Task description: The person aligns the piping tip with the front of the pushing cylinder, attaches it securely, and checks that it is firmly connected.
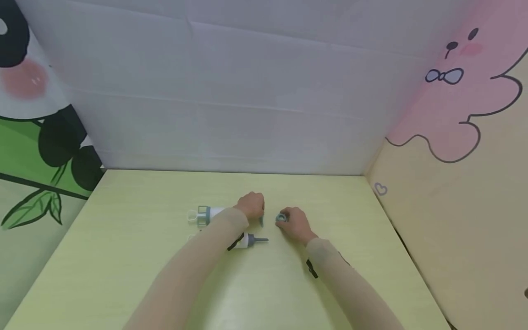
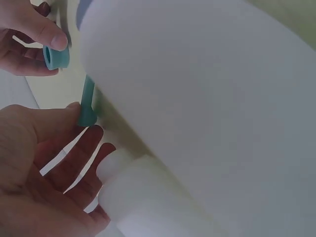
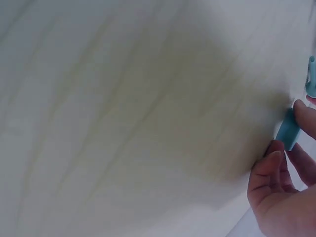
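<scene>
My left hand [image 1: 252, 205] pinches a slim teal nozzle with a flared base [image 2: 88, 106] between thumb and forefinger, the other fingers loosely spread. To its right, my right hand [image 1: 296, 223] grips a short teal ring [image 2: 57, 57] by its sides, the round opening facing up in the head view. A white syringe-like tube [image 1: 215, 212] with a teal collar [image 1: 203, 216] lies left of my left hand, partly hidden by it. Nearer to me, a second white tube [image 1: 242, 241] with a grey-blue nozzle [image 1: 257, 239] lies partly under my left forearm.
The pale yellow tabletop [image 1: 264, 293] is bounded by a white back wall [image 1: 264, 91]. A panda-painted panel [image 1: 24, 142] stands on the left, a wall with a pink bear [image 1: 449, 119] on the right. A black strap [image 1: 312, 269] hangs by my right sleeve.
</scene>
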Demonstrator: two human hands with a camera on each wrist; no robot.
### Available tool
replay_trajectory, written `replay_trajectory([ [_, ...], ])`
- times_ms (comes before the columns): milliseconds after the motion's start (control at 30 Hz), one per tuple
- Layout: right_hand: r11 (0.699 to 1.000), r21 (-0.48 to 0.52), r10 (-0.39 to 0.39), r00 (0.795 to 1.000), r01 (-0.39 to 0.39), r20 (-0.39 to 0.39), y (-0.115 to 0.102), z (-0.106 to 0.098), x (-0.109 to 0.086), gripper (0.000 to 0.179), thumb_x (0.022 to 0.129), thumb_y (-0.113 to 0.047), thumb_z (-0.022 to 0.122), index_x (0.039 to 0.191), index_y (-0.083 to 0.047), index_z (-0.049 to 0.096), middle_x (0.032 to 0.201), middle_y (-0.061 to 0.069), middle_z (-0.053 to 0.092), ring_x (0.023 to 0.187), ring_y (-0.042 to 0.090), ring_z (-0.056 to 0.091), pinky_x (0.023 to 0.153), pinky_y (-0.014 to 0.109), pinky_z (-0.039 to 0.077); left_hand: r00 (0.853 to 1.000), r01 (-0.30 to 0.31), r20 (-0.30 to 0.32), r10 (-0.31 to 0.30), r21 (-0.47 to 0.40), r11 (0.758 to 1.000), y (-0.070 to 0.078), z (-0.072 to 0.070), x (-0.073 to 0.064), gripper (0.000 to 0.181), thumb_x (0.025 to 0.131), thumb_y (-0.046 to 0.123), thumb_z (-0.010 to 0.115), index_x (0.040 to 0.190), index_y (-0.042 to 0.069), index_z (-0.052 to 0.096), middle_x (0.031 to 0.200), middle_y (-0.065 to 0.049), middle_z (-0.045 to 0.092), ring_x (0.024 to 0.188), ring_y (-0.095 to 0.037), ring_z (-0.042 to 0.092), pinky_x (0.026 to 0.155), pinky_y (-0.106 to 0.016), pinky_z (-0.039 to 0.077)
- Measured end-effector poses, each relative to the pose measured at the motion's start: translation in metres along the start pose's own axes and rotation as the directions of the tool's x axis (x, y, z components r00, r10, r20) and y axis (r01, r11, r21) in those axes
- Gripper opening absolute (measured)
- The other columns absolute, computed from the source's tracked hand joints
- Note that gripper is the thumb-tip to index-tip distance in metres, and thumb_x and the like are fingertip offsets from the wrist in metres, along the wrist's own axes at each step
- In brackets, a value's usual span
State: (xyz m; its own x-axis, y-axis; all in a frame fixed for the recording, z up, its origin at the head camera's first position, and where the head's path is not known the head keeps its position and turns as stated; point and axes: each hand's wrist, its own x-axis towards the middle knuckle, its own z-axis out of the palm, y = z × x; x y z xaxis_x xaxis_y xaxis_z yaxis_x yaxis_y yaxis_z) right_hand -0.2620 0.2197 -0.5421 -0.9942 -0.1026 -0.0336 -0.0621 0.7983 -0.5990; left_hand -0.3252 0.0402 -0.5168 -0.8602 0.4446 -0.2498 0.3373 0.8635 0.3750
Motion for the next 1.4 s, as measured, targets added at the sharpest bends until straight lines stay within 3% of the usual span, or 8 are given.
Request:
replay_trajectory([
  [200,1.0,0.02,-0.021,1.0,0.021,-0.007,0.0,0.0,-0.005,0.034,0.085,-0.02,0.073,0.112,-0.001,0.065,0.107,0.01,0.064,0.101,0.025,0.058,0.087,0.04,0.046,0.998,-0.059,-0.029,0.059,0.002,0.998,-0.005,0.0,-0.004,0.007,0.083,0.008,0.065,0.085,0.01,0.071,0.086,-0.001,0.067,0.074,-0.017,0.06,0.067,-0.035,0.051],
  [400,0.996,0.089,0.021,1.0,-0.022,0.008,0.001,-0.006,-0.008,0.035,0.087,-0.022,0.071,0.116,-0.003,0.063,0.109,0.009,0.063,0.094,0.022,0.06,0.08,0.037,0.049,0.991,-0.113,-0.078,0.11,-0.039,0.993,-0.004,-0.011,-0.009,0.019,0.084,0.005,0.059,0.073,0.01,0.074,0.078,0.0,0.068,0.062,-0.013,0.053,0.061,-0.028,0.047],
  [500,0.992,0.124,0.017,1.0,-0.017,0.0,-0.006,-0.01,-0.009,0.035,0.087,-0.021,0.071,0.116,-0.003,0.064,0.108,0.008,0.064,0.091,0.021,0.061,0.077,0.035,0.05,0.986,-0.113,-0.134,0.103,-0.069,0.991,-0.002,-0.021,-0.016,0.02,0.084,0.006,0.058,0.075,0.008,0.076,0.075,0.0,0.068,0.063,-0.011,0.052,0.061,-0.027,0.045],
  [667,0.988,0.15,-0.021,0.999,0.028,-0.048,-0.024,-0.016,-0.01,0.035,0.085,-0.021,0.074,0.115,-0.005,0.066,0.105,0.008,0.066,0.089,0.02,0.062,0.074,0.033,0.051,0.967,-0.1,-0.245,0.074,-0.098,0.99,-0.004,-0.03,-0.029,0.019,0.089,0.013,0.06,0.095,0.008,0.077,0.094,-0.002,0.071,0.089,-0.019,0.065,0.077,-0.033,0.05],
  [767,0.987,0.155,-0.032,0.998,0.04,-0.054,-0.033,-0.017,-0.012,0.035,0.084,-0.022,0.075,0.114,-0.006,0.066,0.105,0.007,0.066,0.088,0.018,0.063,0.072,0.031,0.051,0.956,-0.077,-0.29,0.043,-0.106,0.991,-0.008,-0.03,-0.035,0.019,0.09,0.016,0.06,0.097,0.01,0.077,0.099,-0.003,0.07,0.093,-0.021,0.065,0.08,-0.036,0.051],
  [933,0.982,0.17,-0.067,0.996,0.076,-0.062,-0.047,-0.015,-0.015,0.035,0.084,-0.024,0.074,0.113,-0.006,0.066,0.104,0.007,0.066,0.087,0.018,0.064,0.07,0.03,0.051,0.944,-0.032,-0.331,-0.017,-0.14,0.99,-0.014,-0.029,-0.044,0.018,0.088,0.014,0.061,0.09,0.012,0.078,0.096,-0.001,0.07,0.081,-0.018,0.064,0.07,-0.034,0.051],
  [1067,0.976,0.199,-0.075,0.995,0.087,-0.066,-0.056,-0.015,-0.016,0.036,0.084,-0.023,0.074,0.115,-0.005,0.065,0.105,0.008,0.065,0.087,0.018,0.064,0.069,0.031,0.052,0.937,-0.023,-0.346,-0.052,-0.209,0.978,-0.014,-0.028,-0.05,0.018,0.09,0.015,0.061,0.093,0.01,0.078,0.094,-0.002,0.07,0.07,-0.014,0.061,0.063,-0.031,0.049],
  [1400,0.966,0.247,-0.054,0.992,0.08,-0.112,-0.071,-0.012,-0.016,0.03,0.083,-0.018,0.075,0.109,-0.008,0.065,0.103,0.006,0.066,0.082,0.015,0.065,0.066,0.029,0.052,0.896,-0.108,-0.441,-0.049,-0.322,0.94,-0.009,-0.03,-0.061,0.017,0.09,0.016,0.063,0.095,0.008,0.077,0.088,-0.003,0.071,0.06,-0.013,0.058,0.058,-0.028,0.047],
])
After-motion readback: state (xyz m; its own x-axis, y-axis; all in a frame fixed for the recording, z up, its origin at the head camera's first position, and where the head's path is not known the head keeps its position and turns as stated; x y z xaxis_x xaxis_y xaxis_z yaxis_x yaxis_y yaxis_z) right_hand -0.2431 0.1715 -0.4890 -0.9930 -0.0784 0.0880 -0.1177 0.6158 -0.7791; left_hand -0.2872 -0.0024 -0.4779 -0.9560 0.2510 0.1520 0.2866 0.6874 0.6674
